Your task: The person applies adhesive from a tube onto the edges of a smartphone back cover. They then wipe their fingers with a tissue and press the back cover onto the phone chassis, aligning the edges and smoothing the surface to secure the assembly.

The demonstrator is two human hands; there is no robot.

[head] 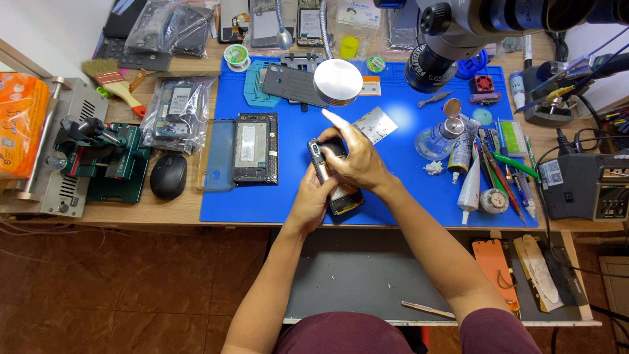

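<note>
The left hand (313,200) cradles the opened smartphone (335,178) from below, steadying it over the blue repair mat (295,196). The right hand (357,160) clamps across its upper body, index finger extended. A bare phone frame (255,148) lies left.

Phone (334,187) on mat (288,196); opened phone (255,148) left, mouse (168,176) farther left

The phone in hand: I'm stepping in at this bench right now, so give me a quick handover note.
Left hand grips the phone from below, over the blue mat.
Right hand presses on the phone's top, forefinger stretched out.
An opened phone frame lies on the mat to the left; a metal plate lies just behind the hands.
Done: cannot tell.
Left: the phone is not yet set down; whether it is closed up is hidden.
</note>
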